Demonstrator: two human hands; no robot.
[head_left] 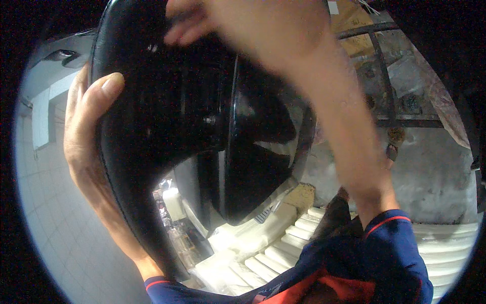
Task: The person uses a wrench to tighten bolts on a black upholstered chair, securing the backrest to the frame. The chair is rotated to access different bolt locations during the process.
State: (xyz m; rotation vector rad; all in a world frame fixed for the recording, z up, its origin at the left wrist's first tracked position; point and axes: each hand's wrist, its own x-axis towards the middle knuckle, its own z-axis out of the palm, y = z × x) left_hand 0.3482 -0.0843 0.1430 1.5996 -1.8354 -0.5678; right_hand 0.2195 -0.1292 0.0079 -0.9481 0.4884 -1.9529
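A large black, glossy, curved piece point(136, 131) with a stitched edge fills the middle of the head view. Its exact kind cannot be made out. My left hand point(86, 111) grips its left edge, thumb on the face and fingers wrapped behind. Across the top reaches my right arm, and my right hand point(190, 23) is over the upper part of the piece. Motion smears its fingers, so whether they touch or hold anything is unclear. Shiny black panels point(263, 126) with a ridge stand under the right arm.
Pale ribbed pieces point(283, 248) lie below, near my body. A dark metal frame point(385, 76) and a brown cardboard sheet point(354, 25) are at the upper right, over grey floor point(430, 177). On the left is a whitish tiled surface point(50, 202). Small cluttered items point(179, 233) show at lower left.
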